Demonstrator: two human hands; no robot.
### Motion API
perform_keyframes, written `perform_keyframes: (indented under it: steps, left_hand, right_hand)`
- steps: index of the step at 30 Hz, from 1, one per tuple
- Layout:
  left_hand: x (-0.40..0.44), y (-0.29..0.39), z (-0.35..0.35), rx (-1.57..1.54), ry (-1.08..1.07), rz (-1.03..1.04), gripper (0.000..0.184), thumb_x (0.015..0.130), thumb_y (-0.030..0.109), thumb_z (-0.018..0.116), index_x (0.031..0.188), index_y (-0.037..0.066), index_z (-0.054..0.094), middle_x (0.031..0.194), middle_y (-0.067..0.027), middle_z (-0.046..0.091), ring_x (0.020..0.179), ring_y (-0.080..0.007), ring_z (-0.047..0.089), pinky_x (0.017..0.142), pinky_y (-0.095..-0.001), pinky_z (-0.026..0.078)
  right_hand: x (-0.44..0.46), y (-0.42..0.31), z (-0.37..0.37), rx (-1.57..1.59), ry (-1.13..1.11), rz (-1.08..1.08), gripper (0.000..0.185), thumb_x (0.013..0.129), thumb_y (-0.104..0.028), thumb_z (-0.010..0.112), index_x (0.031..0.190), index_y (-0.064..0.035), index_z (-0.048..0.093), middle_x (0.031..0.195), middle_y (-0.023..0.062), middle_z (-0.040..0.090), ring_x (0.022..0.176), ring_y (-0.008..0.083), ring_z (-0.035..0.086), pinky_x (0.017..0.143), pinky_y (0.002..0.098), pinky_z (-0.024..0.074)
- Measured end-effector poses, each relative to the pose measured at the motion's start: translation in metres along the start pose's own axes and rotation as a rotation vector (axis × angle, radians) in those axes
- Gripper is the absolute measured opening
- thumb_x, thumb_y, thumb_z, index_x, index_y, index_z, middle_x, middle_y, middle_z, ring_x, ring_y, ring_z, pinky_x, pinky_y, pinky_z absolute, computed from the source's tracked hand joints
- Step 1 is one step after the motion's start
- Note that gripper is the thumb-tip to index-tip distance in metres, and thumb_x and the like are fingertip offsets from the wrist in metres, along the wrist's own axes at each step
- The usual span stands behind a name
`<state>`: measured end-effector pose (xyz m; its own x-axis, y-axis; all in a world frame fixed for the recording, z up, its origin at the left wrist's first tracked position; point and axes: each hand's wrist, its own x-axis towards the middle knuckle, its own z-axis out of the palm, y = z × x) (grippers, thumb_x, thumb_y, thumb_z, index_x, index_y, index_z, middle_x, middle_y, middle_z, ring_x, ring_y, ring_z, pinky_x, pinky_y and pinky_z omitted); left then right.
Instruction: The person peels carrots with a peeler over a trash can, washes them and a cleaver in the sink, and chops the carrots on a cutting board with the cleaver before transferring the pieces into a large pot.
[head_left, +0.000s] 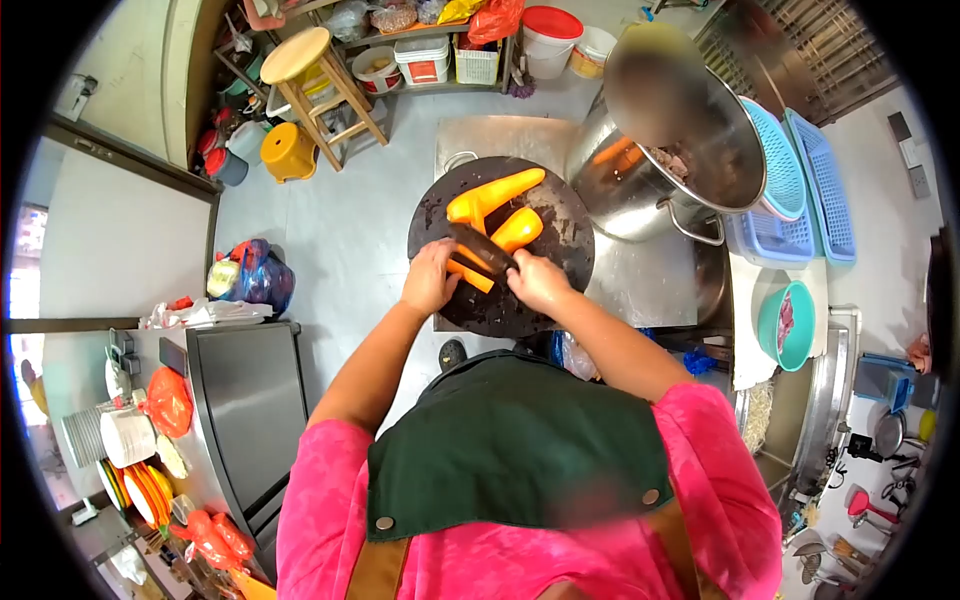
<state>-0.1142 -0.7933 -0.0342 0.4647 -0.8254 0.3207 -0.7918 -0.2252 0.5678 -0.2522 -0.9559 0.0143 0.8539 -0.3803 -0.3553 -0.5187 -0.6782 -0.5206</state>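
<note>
A round dark cutting board point(560, 275) lies on a metal surface in front of me. On it are a long orange vegetable piece point(515, 187) at the top, a thicker orange piece point(520, 229) below that, and a smaller orange strip point(474, 277) nearer me. My right hand point(537, 281) is closed round the handle end of a dark-bladed knife point(481, 248), whose blade lies across the orange pieces. At the board's left side, my left hand point(433, 275) has its fingers bent against the orange strip, near the blade.
A tall steel pot point(625, 195) with food inside stands right of the board. Beyond it are blue baskets point(824, 185) and a teal bowl point(796, 325) of meat. A wooden stool point(297, 56) and yellow stool point(287, 152) stand at upper left, a steel cabinet point(248, 400) at lower left.
</note>
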Motion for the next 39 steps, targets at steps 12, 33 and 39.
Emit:
perform_keyframes:
  steps: [12, 33, 39]
  left_hand:
    - [-0.052, 0.026, -0.01, 0.116, -0.301, -0.386, 0.037, 0.068, 0.017, 0.069, 0.102, 0.009, 0.055, 0.092, -0.0105, 0.052, 0.082, -0.03, 0.055, 0.069, -0.0378, 0.047]
    - [-0.048, 0.057, 0.025, -0.125, -0.249, -0.261, 0.037, 0.069, 0.018, 0.07, 0.096, 0.006, 0.048, 0.092, -0.0141, 0.048, 0.079, -0.0352, 0.055, 0.068, -0.0402, 0.046]
    - [-0.049, 0.073, 0.029, -0.092, -0.246, -0.364, 0.032, 0.07, 0.012, 0.064, 0.095, 0.005, 0.046, 0.093, -0.0163, 0.048, 0.077, -0.037, 0.056, 0.066, -0.0417, 0.047]
  right_hand:
    - [-0.043, 0.005, -0.022, -0.058, 0.088, -0.04, 0.023, 0.083, -0.024, 0.048, 0.087, -0.0026, 0.044, 0.076, 0.0229, 0.059, 0.075, 0.04, 0.057, 0.068, 0.0477, 0.0448]
    - [-0.075, 0.03, -0.021, -0.165, 0.057, 0.011, 0.018, 0.084, -0.021, 0.047, 0.086, -0.0034, 0.046, 0.077, 0.0202, 0.06, 0.074, 0.0387, 0.058, 0.066, 0.0459, 0.0459]
    - [-0.058, 0.018, -0.017, -0.21, 0.079, -0.087, 0.018, 0.083, -0.021, 0.047, 0.085, -0.0039, 0.046, 0.08, 0.0166, 0.059, 0.076, 0.0357, 0.058, 0.066, 0.0445, 0.0464]
